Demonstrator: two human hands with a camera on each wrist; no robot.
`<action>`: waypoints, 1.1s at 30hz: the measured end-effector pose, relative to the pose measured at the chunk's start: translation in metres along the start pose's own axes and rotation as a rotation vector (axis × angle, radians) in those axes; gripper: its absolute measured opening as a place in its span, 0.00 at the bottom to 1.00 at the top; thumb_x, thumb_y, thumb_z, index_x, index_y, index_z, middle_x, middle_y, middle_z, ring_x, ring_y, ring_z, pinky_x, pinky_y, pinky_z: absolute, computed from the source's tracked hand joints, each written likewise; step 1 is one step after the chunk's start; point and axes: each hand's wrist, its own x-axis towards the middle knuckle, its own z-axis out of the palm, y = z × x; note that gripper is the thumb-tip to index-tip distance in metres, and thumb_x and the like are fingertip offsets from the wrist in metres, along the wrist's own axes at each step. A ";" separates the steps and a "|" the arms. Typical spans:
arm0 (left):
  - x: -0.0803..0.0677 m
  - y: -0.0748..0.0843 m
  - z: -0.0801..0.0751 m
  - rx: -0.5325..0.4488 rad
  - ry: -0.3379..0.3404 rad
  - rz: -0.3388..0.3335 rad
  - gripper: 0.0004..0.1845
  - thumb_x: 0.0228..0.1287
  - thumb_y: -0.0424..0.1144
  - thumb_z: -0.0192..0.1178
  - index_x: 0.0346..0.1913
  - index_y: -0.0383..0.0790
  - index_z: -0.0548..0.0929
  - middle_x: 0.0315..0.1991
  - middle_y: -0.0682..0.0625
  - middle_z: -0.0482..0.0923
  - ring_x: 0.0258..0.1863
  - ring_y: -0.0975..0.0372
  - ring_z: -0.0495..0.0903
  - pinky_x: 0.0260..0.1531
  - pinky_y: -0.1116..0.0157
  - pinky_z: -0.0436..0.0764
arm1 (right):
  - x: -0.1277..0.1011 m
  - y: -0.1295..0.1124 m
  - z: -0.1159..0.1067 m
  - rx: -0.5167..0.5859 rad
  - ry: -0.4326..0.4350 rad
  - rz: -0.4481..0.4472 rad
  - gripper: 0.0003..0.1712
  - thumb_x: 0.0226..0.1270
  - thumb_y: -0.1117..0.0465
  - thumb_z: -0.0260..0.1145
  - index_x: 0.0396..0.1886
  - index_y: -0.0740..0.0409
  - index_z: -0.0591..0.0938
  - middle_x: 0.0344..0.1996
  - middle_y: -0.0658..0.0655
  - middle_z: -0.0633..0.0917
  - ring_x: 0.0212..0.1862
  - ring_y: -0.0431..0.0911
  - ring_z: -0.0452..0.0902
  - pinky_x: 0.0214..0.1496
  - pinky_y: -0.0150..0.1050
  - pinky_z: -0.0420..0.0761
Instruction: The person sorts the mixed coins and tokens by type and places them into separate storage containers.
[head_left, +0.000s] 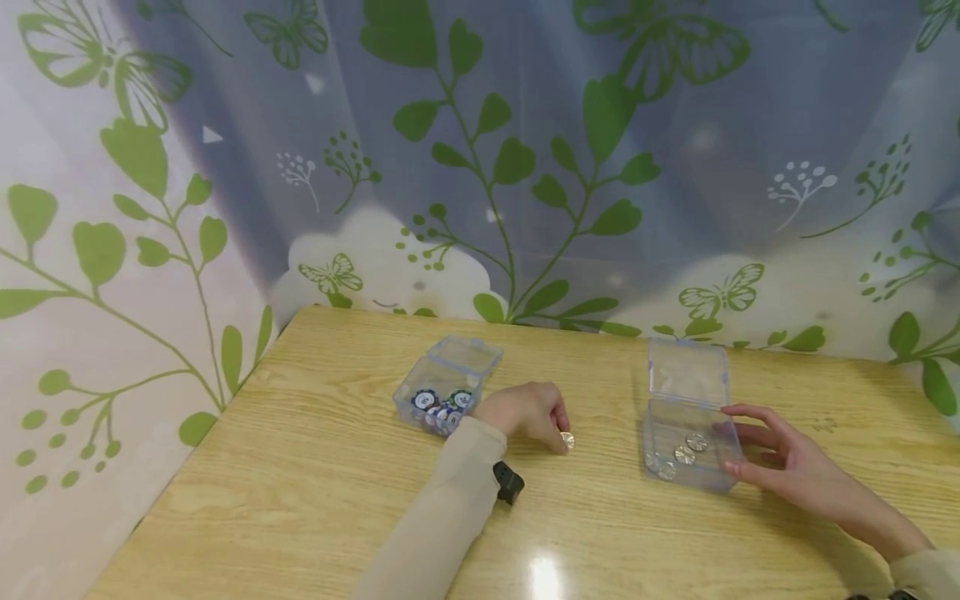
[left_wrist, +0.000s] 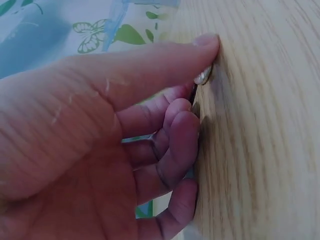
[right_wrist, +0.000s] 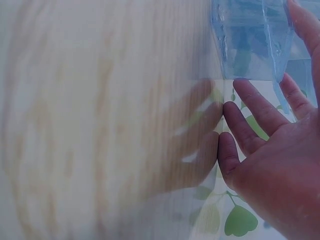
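Observation:
My left hand [head_left: 528,410] is low over the wooden table, its thumb and a fingertip pinching a shiny round coin [head_left: 567,439]. In the left wrist view the coin [left_wrist: 202,76] shows as a thin edge beneath the thumb, close to the table, with the other fingers curled. On the right stands a clear plastic box [head_left: 701,477] with its lid [head_left: 688,371] raised; several similar coins [head_left: 684,455] lie inside. My right hand [head_left: 798,471] touches that box's right side with thumb and index finger. The right wrist view shows its other fingers [right_wrist: 257,107] spread, fairly straight.
Behind my left wrist sits another clear box [head_left: 408,410] with an open lid [head_left: 467,354], holding several poker chips [head_left: 425,401]. A curtain [head_left: 547,167] printed with leaves and butterflies hangs along the back edge of the table [head_left: 300,483].

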 end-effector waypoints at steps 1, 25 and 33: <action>-0.001 0.000 0.000 0.010 -0.006 -0.002 0.09 0.57 0.41 0.76 0.35 0.49 0.84 0.31 0.59 0.78 0.31 0.67 0.72 0.34 0.70 0.73 | 0.000 0.000 0.000 -0.001 0.002 -0.002 0.39 0.71 0.62 0.70 0.76 0.56 0.61 0.68 0.77 0.72 0.55 0.15 0.67 0.46 0.26 0.79; 0.000 -0.007 0.001 -0.216 0.138 0.303 0.06 0.69 0.41 0.67 0.46 0.48 0.85 0.34 0.56 0.84 0.25 0.63 0.83 0.28 0.70 0.80 | 0.000 0.000 0.000 0.009 -0.008 0.008 0.39 0.72 0.61 0.69 0.76 0.56 0.61 0.69 0.78 0.71 0.55 0.15 0.66 0.45 0.27 0.79; 0.000 0.013 0.006 -0.225 0.212 0.338 0.09 0.69 0.43 0.67 0.50 0.52 0.84 0.38 0.58 0.85 0.34 0.71 0.82 0.39 0.72 0.80 | 0.001 -0.003 -0.001 0.014 -0.032 0.027 0.39 0.73 0.60 0.68 0.77 0.55 0.60 0.68 0.79 0.72 0.53 0.19 0.71 0.44 0.29 0.80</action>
